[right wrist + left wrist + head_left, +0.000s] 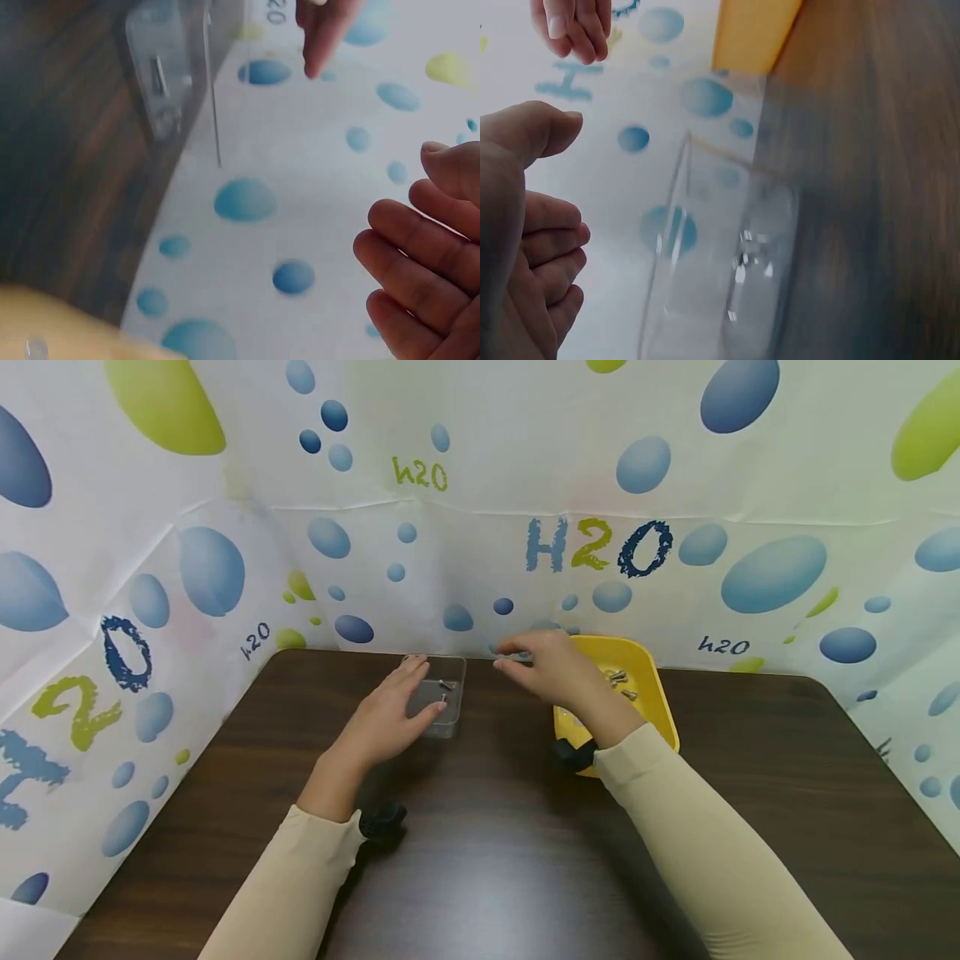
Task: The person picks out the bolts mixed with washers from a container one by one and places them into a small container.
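My left hand (382,714) hovers by the clear plastic box (442,728) and hides its left part in the head view. Its thumb stands apart from the fingers, with nothing between them. A few small metal screws (447,685) lie inside the box. Above the left side of the yellow tray (662,710) is my right hand (551,672), pointing toward the box. In the right wrist view, the fingers (416,259) bend loosely and hold nothing visible. Several silver screws (618,677) lie in the tray, partly hidden by the right hand and wrist.
Both containers stand toward the back of the dark wooden table (480,860). Behind them rises a white sheet (465,560) with blue and green drops and H2O lettering. A black wrist device (382,821) sits at the left cuff, another (575,755) at the right.
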The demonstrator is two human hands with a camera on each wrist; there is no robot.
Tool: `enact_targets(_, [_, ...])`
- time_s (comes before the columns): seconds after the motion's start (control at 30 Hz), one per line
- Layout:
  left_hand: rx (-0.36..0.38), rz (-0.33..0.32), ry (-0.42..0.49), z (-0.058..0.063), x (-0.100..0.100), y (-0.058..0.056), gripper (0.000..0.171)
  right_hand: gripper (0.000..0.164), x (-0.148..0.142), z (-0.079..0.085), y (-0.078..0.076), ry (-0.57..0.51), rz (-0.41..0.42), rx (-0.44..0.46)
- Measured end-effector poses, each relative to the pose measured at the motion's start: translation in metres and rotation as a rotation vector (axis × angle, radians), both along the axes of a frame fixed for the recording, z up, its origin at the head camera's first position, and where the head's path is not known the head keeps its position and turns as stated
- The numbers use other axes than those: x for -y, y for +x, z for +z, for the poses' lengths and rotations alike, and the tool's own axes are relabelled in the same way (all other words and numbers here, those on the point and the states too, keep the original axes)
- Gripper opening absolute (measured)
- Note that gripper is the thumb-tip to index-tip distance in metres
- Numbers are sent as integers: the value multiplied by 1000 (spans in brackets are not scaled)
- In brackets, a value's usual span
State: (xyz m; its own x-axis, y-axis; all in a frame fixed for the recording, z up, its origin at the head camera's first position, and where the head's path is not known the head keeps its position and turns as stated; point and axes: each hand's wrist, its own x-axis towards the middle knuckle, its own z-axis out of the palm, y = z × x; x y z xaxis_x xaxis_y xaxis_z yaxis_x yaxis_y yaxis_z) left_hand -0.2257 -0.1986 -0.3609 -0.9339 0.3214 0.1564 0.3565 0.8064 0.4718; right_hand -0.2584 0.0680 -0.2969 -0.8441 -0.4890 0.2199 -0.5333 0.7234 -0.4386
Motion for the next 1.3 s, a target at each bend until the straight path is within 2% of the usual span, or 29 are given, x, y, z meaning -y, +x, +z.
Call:
enact_targets(0.27, [-35,-115,13,9,-41,6,74,34,-50,9,-2,4,-106,0])
enact_targets(0.4, [-12,-156,8,9,-67,7,74,32,-68,6,-5,25,-162,28])
enact_targets(0.67, [22,-235,-37,2,-119,8,76,34,-97,-4,-11,68,-227,131])
enact_targets(0.8, [26,-265,-70,-5,-139,10,78,34,-109,-9,-14,99,-258,168])
enact_targets(0.93, [27,-280,-113,-13,-149,10,80,33,-117,-14,-16,133,-285,197])
enact_targets(1.07, [28,-266,-134,-19,-152,10,81,30,-123,-19,-17,164,-290,220])
enact_targets(1.3, [45,-244,-171,-23,-155,11,82,25,-129,-24,-21,226,-275,294])
